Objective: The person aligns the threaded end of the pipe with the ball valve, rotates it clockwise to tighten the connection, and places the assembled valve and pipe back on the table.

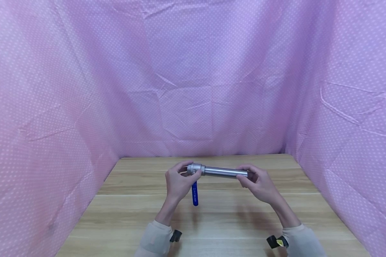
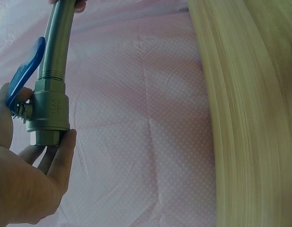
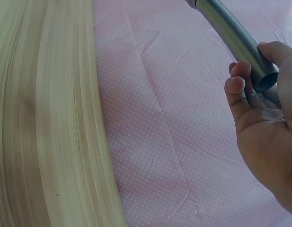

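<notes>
My left hand (image 1: 179, 182) grips the steel body of a ball valve (image 2: 50, 106), thumb on one side and fingers on the other. The valve's blue lever handle (image 1: 194, 193) points toward me in the head view. A bare steel pipe (image 1: 223, 172) runs rightward out of the valve; in the left wrist view a few threads show where it enters the hex end. Around the pipe's far end, my right hand (image 1: 260, 184) holds it between thumb and fingers. The pipe's open mouth (image 3: 266, 82) faces my right palm. Valve and pipe are held above the table.
A light wood-grain table (image 1: 212, 228) lies beneath both hands. Pink dotted cloth (image 1: 186, 89) hangs behind it and along both sides. Black straps (image 1: 176, 235) show at both wrists, by the pale sleeves (image 1: 154, 241).
</notes>
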